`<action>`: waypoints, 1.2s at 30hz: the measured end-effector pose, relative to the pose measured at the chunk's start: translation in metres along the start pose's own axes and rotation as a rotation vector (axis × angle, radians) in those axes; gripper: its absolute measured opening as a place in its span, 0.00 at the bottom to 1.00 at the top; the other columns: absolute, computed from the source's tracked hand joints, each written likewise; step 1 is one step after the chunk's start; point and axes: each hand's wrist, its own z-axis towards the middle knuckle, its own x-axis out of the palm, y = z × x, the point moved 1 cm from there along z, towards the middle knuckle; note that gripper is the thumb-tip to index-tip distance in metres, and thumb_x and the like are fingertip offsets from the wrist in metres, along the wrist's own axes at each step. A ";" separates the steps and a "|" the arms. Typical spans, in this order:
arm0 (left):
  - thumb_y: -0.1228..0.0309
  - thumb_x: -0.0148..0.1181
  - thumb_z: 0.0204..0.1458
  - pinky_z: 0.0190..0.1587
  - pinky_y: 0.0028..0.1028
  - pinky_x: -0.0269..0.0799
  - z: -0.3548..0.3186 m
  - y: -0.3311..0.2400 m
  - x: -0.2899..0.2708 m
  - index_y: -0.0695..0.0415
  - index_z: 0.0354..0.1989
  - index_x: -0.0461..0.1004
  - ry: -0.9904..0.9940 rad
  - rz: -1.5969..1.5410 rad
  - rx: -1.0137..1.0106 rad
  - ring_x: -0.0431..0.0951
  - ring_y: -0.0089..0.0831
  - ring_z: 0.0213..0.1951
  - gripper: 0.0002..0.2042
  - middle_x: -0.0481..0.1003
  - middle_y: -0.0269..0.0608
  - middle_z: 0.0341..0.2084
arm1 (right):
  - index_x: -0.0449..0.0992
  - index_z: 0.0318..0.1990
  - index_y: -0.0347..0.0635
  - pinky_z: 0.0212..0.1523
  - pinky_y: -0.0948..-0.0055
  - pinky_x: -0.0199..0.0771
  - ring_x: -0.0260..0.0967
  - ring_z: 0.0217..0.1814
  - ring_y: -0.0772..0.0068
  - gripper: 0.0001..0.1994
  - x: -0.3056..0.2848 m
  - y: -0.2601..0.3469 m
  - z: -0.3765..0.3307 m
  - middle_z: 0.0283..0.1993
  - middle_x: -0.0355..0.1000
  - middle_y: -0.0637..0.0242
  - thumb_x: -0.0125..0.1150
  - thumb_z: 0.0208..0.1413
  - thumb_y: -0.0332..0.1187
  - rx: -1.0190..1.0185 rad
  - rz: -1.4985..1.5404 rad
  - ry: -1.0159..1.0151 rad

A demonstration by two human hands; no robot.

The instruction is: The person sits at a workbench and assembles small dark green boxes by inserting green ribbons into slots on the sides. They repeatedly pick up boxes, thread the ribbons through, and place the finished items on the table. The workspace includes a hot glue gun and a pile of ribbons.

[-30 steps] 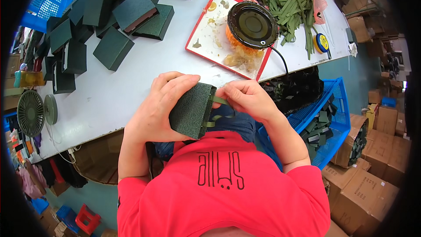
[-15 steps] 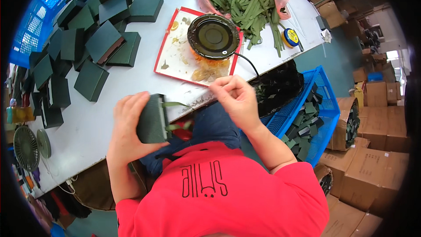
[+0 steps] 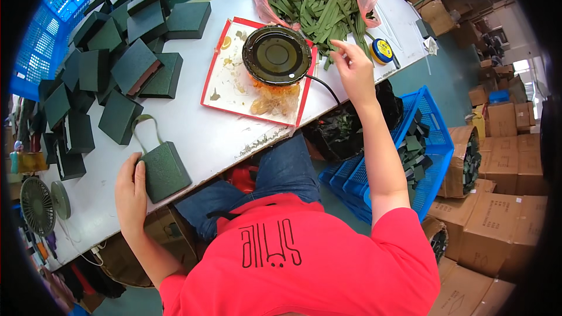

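Left hand point(image 3: 132, 190): left of centre in the frame; the thumb and fingers touch the left edge of a dark green, textured rectangular box point(image 3: 165, 171). Whether they grip it or merely rest against it, I cannot tell from here.
Right hand point(image 3: 355, 70): right of centre, upper half; released, fingers loosely bent and fingertips apart, near the green strips. Contact with them cannot be confirmed.
Box position: lower left of centre, lying flat near the front edge of the white tabletop point(image 3: 190, 114).
Ribbon: a thin green fabric loop point(image 3: 154, 119), rising from the box's upper edge.
Strip supply: a heap of flat green fabric strips point(image 3: 319, 9) in a translucent pink plastic bag point(image 3: 367, 1), upper centre.
Tray: a white rectangular tray with a red rim point(image 3: 219, 85), centre; over it, a glossy black round plate point(image 3: 277, 55).
Tin: a round blue-and-yellow tin point(image 3: 382, 51), upper right.
Stacked boxes: a loose pile of dark green boxes point(image 3: 133, 69), upper left, beside a blue perforated plastic crate point(image 3: 32, 47).
Floor side: a blue plastic basket point(image 3: 440, 161) of dark green pieces, right; brown cardboard cartons point(image 3: 494, 228), lower right.
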 end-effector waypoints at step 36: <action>0.69 0.78 0.31 0.72 0.54 0.45 0.018 -0.086 0.041 0.51 0.59 0.71 0.177 0.192 0.485 0.59 0.51 0.68 0.38 0.55 0.50 0.71 | 0.72 0.40 0.36 0.18 0.84 0.48 0.52 0.17 0.90 0.10 0.013 0.089 -0.075 0.30 0.74 0.68 0.59 0.67 0.35 0.683 1.136 0.317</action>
